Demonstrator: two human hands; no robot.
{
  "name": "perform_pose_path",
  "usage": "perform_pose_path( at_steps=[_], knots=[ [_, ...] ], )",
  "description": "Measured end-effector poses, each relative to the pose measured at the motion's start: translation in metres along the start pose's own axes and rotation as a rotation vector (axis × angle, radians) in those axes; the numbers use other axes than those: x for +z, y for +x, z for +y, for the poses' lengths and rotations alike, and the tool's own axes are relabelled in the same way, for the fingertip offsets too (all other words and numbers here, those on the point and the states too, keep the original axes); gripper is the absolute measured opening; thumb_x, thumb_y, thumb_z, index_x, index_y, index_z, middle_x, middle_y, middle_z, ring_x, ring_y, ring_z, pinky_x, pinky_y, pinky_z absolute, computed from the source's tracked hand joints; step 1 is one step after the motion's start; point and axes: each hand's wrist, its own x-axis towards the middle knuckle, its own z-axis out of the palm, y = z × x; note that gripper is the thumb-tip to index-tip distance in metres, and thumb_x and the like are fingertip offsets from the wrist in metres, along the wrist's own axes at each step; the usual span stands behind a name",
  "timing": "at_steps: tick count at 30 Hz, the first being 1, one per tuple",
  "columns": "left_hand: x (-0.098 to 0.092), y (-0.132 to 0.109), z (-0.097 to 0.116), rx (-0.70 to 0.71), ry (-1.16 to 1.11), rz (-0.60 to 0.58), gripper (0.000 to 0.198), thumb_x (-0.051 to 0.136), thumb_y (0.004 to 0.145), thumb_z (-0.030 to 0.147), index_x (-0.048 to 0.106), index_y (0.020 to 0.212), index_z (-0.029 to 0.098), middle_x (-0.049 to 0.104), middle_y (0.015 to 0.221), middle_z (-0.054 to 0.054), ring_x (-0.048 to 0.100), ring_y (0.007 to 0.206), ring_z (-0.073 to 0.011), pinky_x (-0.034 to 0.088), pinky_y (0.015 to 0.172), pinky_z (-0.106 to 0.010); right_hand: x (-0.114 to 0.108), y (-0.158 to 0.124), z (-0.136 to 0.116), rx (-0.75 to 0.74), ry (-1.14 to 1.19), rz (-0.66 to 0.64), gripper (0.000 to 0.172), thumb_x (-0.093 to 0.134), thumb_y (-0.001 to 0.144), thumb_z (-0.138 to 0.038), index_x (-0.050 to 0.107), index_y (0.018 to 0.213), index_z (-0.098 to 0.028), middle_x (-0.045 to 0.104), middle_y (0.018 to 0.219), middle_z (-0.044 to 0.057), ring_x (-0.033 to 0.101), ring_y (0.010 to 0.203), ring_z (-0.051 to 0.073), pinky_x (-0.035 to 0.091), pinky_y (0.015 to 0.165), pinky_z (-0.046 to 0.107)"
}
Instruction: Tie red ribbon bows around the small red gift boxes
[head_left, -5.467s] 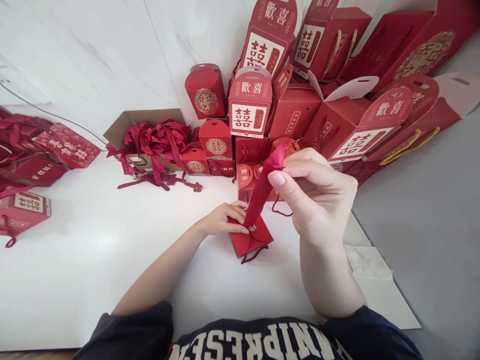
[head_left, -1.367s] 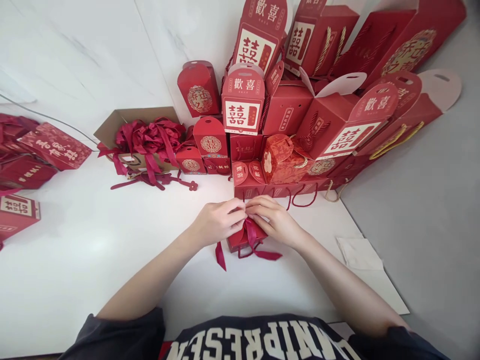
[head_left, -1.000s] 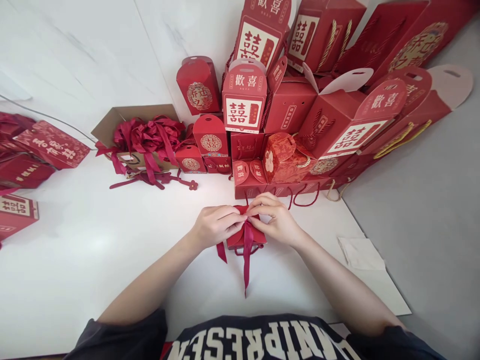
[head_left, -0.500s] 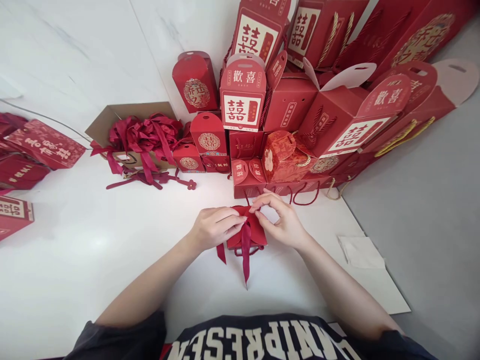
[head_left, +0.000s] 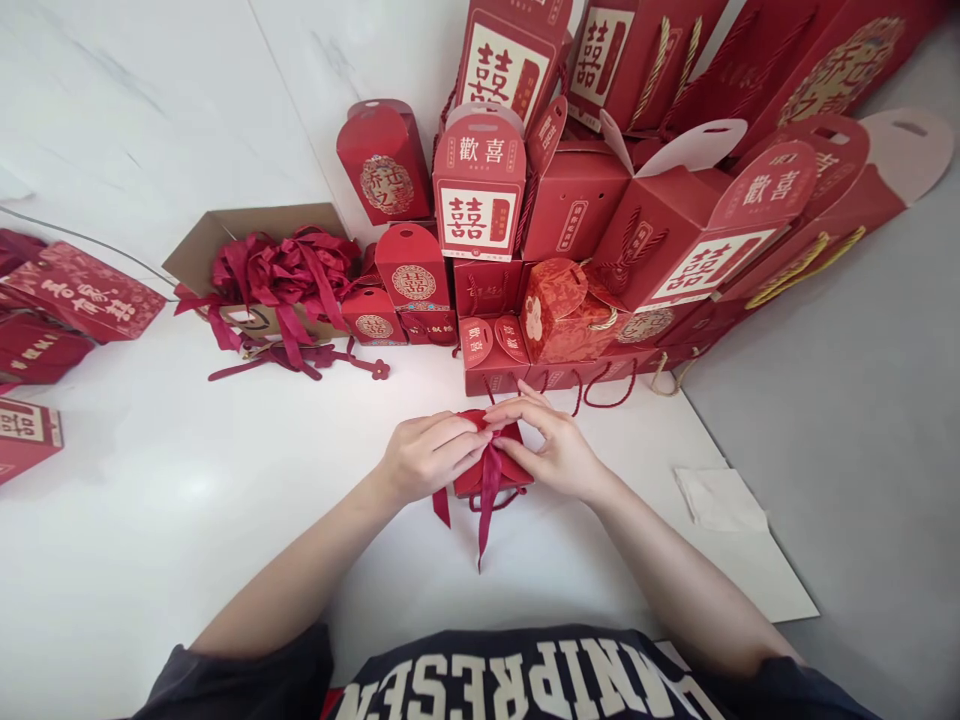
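Red ribbon (head_left: 486, 495) pinched by left hand (head_left: 427, 455), right hand (head_left: 551, 450) atop box (head_left: 514, 468); tabletop (head_left: 187, 480) spreads leftward.

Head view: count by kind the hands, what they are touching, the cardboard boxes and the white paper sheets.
Hands: 2, left hand and right hand
Small red box: 1
Red ribbon: 1
Cardboard box: 1
White paper sheet: 1
Total: 6
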Motion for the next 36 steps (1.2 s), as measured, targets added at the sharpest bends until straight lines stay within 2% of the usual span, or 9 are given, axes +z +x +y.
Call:
perform_pose_path(
  at_steps=[4, 8, 11, 17, 22, 24, 28, 33, 36],
  knots=[
    [0.0008, -0.0007, 0.0003, 0.004, -0.013, 0.012, 0.007, 0.068, 0.081, 0.015, 0.066, 0.087, 0.017, 0.071, 0.079, 0.0, 0.068, 0.07, -0.0099, 0.057, 0.066, -0.021, -0.002, -0.0007, -0.0004, 0.025, 0.053, 0.076, 0.012, 0.057, 0.088, -0.017, 0.059, 0.099, -0.024, 0.068, 0.094, 0.001, 0.066, 0.09, 0.016, 0.027, 0.116, 0.053],
    [0.0005, 0.0002, 0.0007, 0.01, -0.011, 0.01, 0.009, 0.069, 0.08, 0.014, 0.066, 0.089, 0.016, 0.071, 0.08, 0.0, 0.068, 0.069, -0.01, 0.056, 0.064, -0.021, -0.0032, -0.001, -0.0003, 0.049, 0.078, 0.003, 0.025, 0.053, 0.089, -0.014, 0.058, 0.111, -0.024, 0.069, 0.101, 0.002, 0.065, 0.097, 0.017, 0.027, 0.115, 0.052],
    [-0.0001, 0.0012, 0.0006, 0.014, -0.013, -0.003, 0.01, 0.068, 0.081, 0.014, 0.066, 0.09, 0.016, 0.071, 0.08, 0.0, 0.068, 0.069, -0.01, 0.056, 0.064, -0.021, -0.0019, -0.0011, 0.0015, 0.035, 0.043, -0.018, 0.024, 0.057, 0.087, -0.014, 0.06, 0.108, -0.025, 0.07, 0.106, 0.002, 0.065, 0.103, 0.018, 0.025, 0.116, 0.053],
    [0.0005, 0.0011, 0.0003, 0.003, -0.028, 0.001, 0.008, 0.066, 0.082, 0.015, 0.065, 0.09, 0.016, 0.07, 0.079, 0.0, 0.068, 0.069, -0.0094, 0.056, 0.064, -0.019, -0.0049, -0.0013, 0.0024, 0.002, 0.003, 0.081, 0.013, 0.057, 0.087, -0.016, 0.06, 0.098, -0.024, 0.068, 0.092, 0.0, 0.066, 0.087, 0.016, 0.03, 0.114, 0.051],
    [0.0004, 0.0021, 0.0006, 0.003, -0.031, -0.004, 0.01, 0.066, 0.082, 0.015, 0.065, 0.092, 0.017, 0.07, 0.081, 0.0, 0.068, 0.071, -0.0093, 0.057, 0.065, -0.019, -0.005, -0.002, 0.0007, 0.011, -0.028, -0.024, 0.032, 0.055, 0.086, -0.013, 0.054, 0.115, -0.024, 0.068, 0.107, 0.003, 0.064, 0.101, 0.018, 0.025, 0.116, 0.055],
    [0.0004, 0.0021, 0.0006, -0.001, -0.032, -0.017, 0.009, 0.065, 0.083, 0.015, 0.065, 0.092, 0.017, 0.071, 0.082, 0.0, 0.068, 0.071, -0.0096, 0.057, 0.066, -0.02, -0.0033, -0.0021, 0.0005, -0.005, -0.046, -0.021, 0.028, 0.054, 0.086, -0.013, 0.056, 0.111, -0.025, 0.068, 0.106, 0.002, 0.065, 0.1, 0.018, 0.024, 0.116, 0.056],
    [0.001, 0.0012, 0.0007, -0.011, -0.026, -0.024, 0.007, 0.064, 0.084, 0.015, 0.064, 0.09, 0.018, 0.07, 0.08, 0.0, 0.068, 0.069, -0.0094, 0.055, 0.063, -0.02, -0.0028, -0.0024, -0.0003, -0.042, -0.079, 0.061, 0.022, 0.054, 0.083, -0.012, 0.055, 0.101, -0.025, 0.066, 0.093, 0.0, 0.064, 0.088, 0.017, 0.028, 0.114, 0.057],
    [0.0022, 0.0, 0.0008, -0.011, -0.027, -0.011, 0.011, 0.067, 0.082, 0.014, 0.065, 0.092, 0.017, 0.07, 0.081, 0.0, 0.068, 0.07, -0.0092, 0.055, 0.065, -0.02, -0.0019, -0.0031, -0.0013, -0.021, -0.092, -0.001, 0.038, 0.055, 0.079, -0.011, 0.049, 0.113, -0.025, 0.062, 0.093, 0.001, 0.061, 0.089, 0.018, 0.028, 0.114, 0.056],
    [0.0024, -0.0005, 0.0006, -0.015, -0.034, -0.022, 0.011, 0.066, 0.082, 0.014, 0.065, 0.092, 0.017, 0.07, 0.082, 0.0, 0.067, 0.071, -0.009, 0.055, 0.066, -0.019, -0.0002, -0.0036, 0.0001, 0.013, -0.037, 0.014, 0.031, 0.056, 0.082, -0.012, 0.051, 0.11, -0.024, 0.062, 0.095, 0.002, 0.061, 0.089, 0.018, 0.029, 0.114, 0.054]
  ],
)
